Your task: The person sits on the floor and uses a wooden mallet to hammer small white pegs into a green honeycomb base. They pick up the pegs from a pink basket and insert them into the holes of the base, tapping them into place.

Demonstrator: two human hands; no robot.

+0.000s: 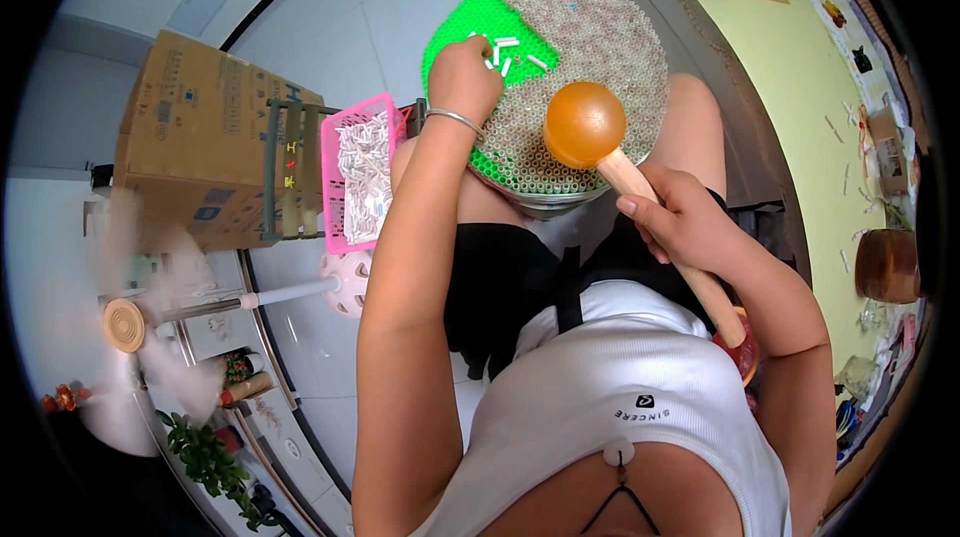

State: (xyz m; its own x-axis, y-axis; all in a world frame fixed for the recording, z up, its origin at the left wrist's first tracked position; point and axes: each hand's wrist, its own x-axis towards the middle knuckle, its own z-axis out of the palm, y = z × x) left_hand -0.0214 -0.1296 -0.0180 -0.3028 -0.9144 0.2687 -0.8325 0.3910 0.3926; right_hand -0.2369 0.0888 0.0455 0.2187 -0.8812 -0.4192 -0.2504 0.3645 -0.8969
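My right hand [675,212] is wrapped around the wooden handle of a mallet [586,125] with a round orange head. The mallet's head hangs over the near right part of a round board [605,32] packed with small upright tubes. On the far left of the board is a bare patch of bright green pegged mat [470,17]. Several loose white tubes [506,41] lie on that patch. My left hand [466,77] rests over the patch with its fingers curled together beside the white tubes. Its fingertips are mostly hidden, so what they hold is unclear.
A pink basket [328,177] full of white tubes stands left of my knee. Beyond it is a large cardboard box [200,137]. A pale yellow table [800,87] runs along the right, with a brown jar [886,267] on it. A fan [124,325] stands at left.
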